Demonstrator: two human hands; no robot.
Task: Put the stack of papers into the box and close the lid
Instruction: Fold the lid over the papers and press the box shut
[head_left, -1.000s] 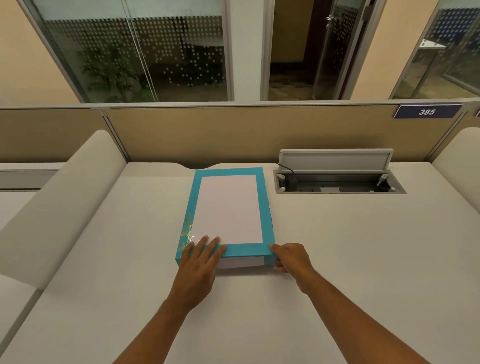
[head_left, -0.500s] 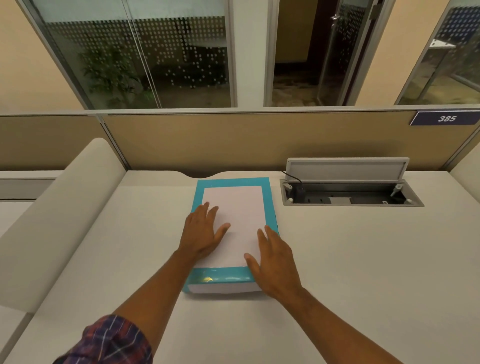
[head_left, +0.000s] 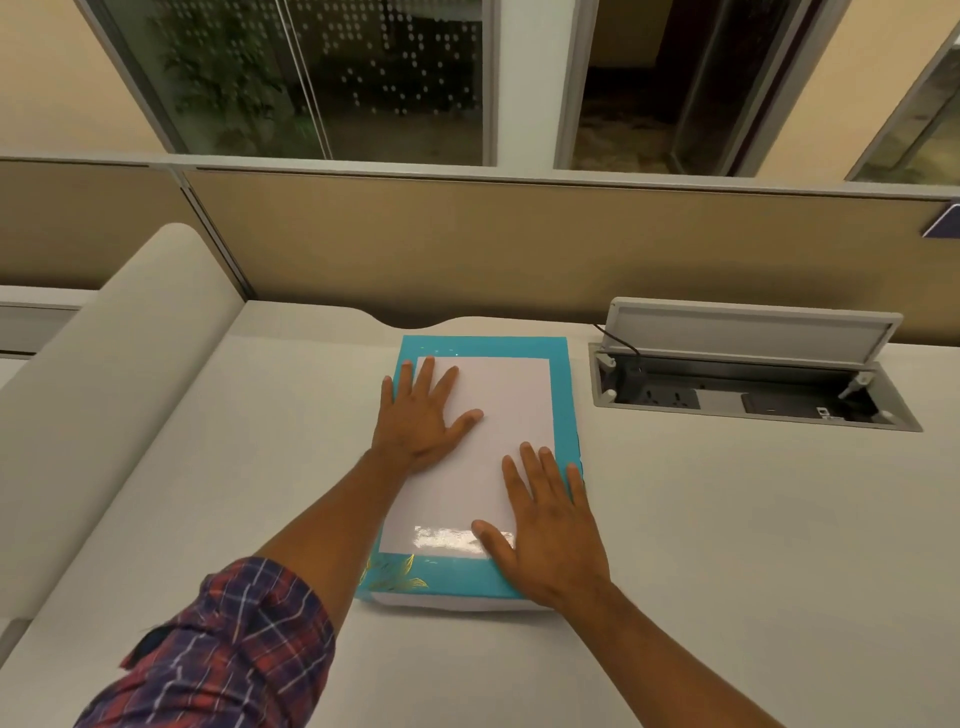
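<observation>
Lying flat at the middle of the pale bench (head_left: 727, 519) is a teal box (head_left: 483, 347), its lid (head_left: 457, 581) shut, with a large clear window framed in teal and gold leaf print at its 7 o'clock corner. Through the window a white sheet of the papers (head_left: 498, 415) shows, filling the box; a white edge also shows under the lid's near side. The left hand (head_left: 423, 415) lies palm down with fingers spread wide on the lid's 10 o'clock part, gripping nothing, its arm reaching from a rolled plaid sleeve (head_left: 228, 654) at 7 o'clock. The right hand (head_left: 550, 525) lies flat and splayed on the lid's 4 o'clock corner, thumb on the window, little finger along the teal edge, holding nothing. At 2 o'clock from the box, a socket tray (head_left: 753, 402) is sunk in the bench with its flap (head_left: 748, 332) raised and a black cable (head_left: 621, 345) entering it.
</observation>
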